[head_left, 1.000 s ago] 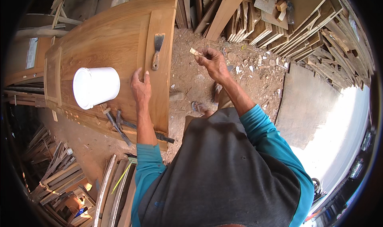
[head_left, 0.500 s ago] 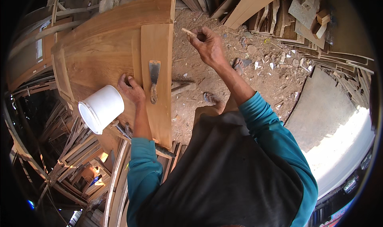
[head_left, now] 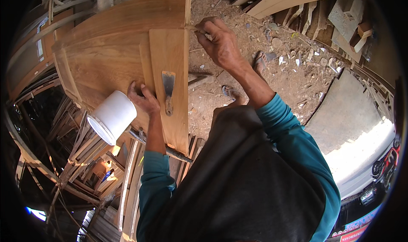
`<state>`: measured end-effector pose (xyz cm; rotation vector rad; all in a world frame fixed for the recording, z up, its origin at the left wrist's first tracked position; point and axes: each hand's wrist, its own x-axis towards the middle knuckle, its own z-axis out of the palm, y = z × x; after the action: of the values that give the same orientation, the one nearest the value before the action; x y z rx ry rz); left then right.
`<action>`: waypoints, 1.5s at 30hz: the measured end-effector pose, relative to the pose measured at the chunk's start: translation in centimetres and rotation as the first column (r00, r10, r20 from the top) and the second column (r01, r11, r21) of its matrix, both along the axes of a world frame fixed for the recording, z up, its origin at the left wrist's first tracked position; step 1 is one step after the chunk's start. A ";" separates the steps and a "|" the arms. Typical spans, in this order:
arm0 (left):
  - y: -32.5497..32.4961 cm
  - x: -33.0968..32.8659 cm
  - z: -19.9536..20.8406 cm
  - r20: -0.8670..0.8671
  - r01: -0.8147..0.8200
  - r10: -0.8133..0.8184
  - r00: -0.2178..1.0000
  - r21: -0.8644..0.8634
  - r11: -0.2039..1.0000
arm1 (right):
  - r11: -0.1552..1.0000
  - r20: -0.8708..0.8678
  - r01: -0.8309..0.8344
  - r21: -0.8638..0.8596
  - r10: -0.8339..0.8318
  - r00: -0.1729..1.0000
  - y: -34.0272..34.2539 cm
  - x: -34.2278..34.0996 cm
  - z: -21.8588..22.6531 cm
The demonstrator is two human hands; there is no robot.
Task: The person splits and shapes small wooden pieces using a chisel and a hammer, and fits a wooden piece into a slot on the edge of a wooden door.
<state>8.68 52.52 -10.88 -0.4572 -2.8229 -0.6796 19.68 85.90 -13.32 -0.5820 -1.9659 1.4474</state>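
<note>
A wooden door panel (head_left: pixel 102 50) lies in front of me, with a raised frame strip along its right side. My right hand (head_left: pixel 219 42) pinches a small wooden sliver (head_left: pixel 192 27), its tip at the panel's right edge near the far corner; most of the sliver is hidden by the fingers. My left hand (head_left: pixel 145 99) rests on the panel with its fingers apart, between a white plastic bucket (head_left: pixel 114 114) and a putty knife (head_left: pixel 168 91). The knife lies flat on the frame strip, its blade pointing away from me.
A dark rod-like tool (head_left: pixel 178 154) sticks out under the panel's near end. Stacked wood strips (head_left: pixel 87 146) fill the left side. Boards and offcuts (head_left: pixel 314 21) lean at the far right. Scraps litter the dirt floor (head_left: pixel 255 42), beside a grey sheet (head_left: pixel 346 108).
My right hand has brought the wooden sliver onto the panel's edge; before, it was held up to the right of the edge. My left hand stays by the bucket. The view has shifted slightly.
</note>
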 end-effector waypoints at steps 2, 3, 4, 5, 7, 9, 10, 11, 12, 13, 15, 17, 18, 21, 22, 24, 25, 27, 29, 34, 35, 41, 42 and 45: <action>-0.2 -0.1 0.0 0.010 -0.001 0.001 1.000 0.023 1.000 | 0.998 0.038 -0.059 0.012 0.059 0.998 1.0 -0.1 0.6; -0.3 -0.1 0.0 0.016 -0.002 0.001 1.000 0.047 0.999 | 0.993 0.074 -0.118 0.022 0.116 0.990 1.5 -0.1 1.0; -0.4 -0.1 0.1 0.022 -0.002 0.001 1.000 0.044 0.999 | 0.993 0.079 -0.118 0.019 0.116 0.990 1.7 -0.2 1.5; -0.5 -0.1 0.1 0.013 0.014 -0.014 1.000 0.040 0.999 | 0.991 0.118 -0.133 0.027 0.129 0.985 1.9 -0.3 2.1; -0.1 -0.2 0.0 0.008 0.036 -0.037 0.999 0.041 0.999 | 0.989 0.163 -0.142 0.038 0.134 0.978 2.0 -0.2 1.9; -0.1 -0.2 0.1 0.004 0.046 -0.046 0.999 -0.090 0.995 | 0.974 0.126 -0.172 0.146 0.155 0.980 1.7 0.0 1.2; -0.2 -0.2 0.2 0.005 0.045 -0.045 0.999 -0.094 0.995 | 0.975 0.126 -0.173 0.142 0.155 0.980 1.7 0.0 1.1; -0.3 -0.2 0.2 0.027 0.035 -0.034 0.999 -0.036 0.999 | 0.965 0.107 -0.191 0.180 0.174 0.979 1.8 -0.1 0.9; -0.2 0.0 0.2 0.054 0.022 -0.023 0.998 0.021 1.000 | 0.953 0.091 -0.210 0.216 0.194 0.977 2.0 -0.1 0.8; -0.2 0.0 0.1 0.058 0.021 -0.022 0.998 0.016 1.000 | 0.954 0.095 -0.211 0.211 0.195 0.976 2.3 -0.1 0.7; 0.1 -0.2 0.1 0.041 0.019 -0.021 0.999 0.048 0.999 | 0.941 0.108 -0.267 0.207 0.249 0.962 2.9 -0.3 0.4; 0.4 0.2 0.3 0.049 0.013 -0.015 0.999 0.052 0.999 | 0.959 0.086 -0.271 0.084 0.264 0.961 2.8 0.2 0.4; 0.4 0.3 0.3 0.052 0.003 -0.007 0.999 0.063 0.998 | 0.960 0.060 -0.278 -0.032 0.279 0.958 2.8 0.3 0.4; 0.0 0.2 0.4 0.091 -0.001 0.002 0.996 -0.009 1.000 | 0.945 0.070 -0.279 -0.169 0.294 0.953 2.5 0.3 0.3; -0.3 0.2 0.4 0.091 -0.002 0.004 0.996 -0.014 1.000 | 0.944 0.069 -0.280 -0.174 0.296 0.953 2.2 0.1 0.1; -0.4 -0.1 0.2 0.072 0.030 -0.028 0.997 -0.022 0.999 | 0.947 -0.026 -0.229 -0.224 0.229 0.973 1.7 -0.7 -0.3; -0.4 -0.1 0.1 0.074 0.028 -0.026 0.997 -0.021 0.999 | 0.947 -0.024 -0.230 -0.224 0.231 0.973 1.6 -0.8 -0.3; -0.5 0.0 0.1 0.091 0.020 -0.018 0.996 -0.019 1.000 | 0.977 0.107 -0.194 -0.084 0.203 0.973 1.3 -0.7 -0.1; -0.7 0.0 0.2 0.089 0.015 -0.013 0.996 -0.023 1.000 | 0.966 0.211 -0.235 -0.110 0.254 0.944 1.1 -0.8 0.5; -0.4 0.2 0.2 0.097 0.030 -0.029 0.995 -0.015 0.999 | 0.945 0.308 -0.308 -0.107 0.326 0.894 1.7 -1.3 1.1; -0.2 0.1 -0.1 0.062 0.033 -0.034 0.997 0.028 0.999 | 0.942 0.329 -0.335 -0.031 0.326 0.887 1.6 -1.5 1.2; 0.6 -0.2 0.4 0.029 0.041 -0.041 0.999 0.002 0.999 | 0.913 0.220 -0.392 0.116 0.362 0.906 2.8 -2.3 0.5; 0.4 -0.2 0.4 0.037 0.043 -0.042 0.998 -0.023 0.999 | 0.906 0.243 -0.402 0.130 0.364 0.899 2.9 -2.3 0.8; 0.1 -0.1 0.3 0.056 0.024 -0.027 0.998 0.041 0.999 | 0.918 0.332 -0.395 0.017 0.368 0.869 2.3 -2.2 2.0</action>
<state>8.54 52.65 -10.63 -0.4750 -2.8547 -0.7648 17.49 88.18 -11.36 -0.4255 -2.5022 1.5661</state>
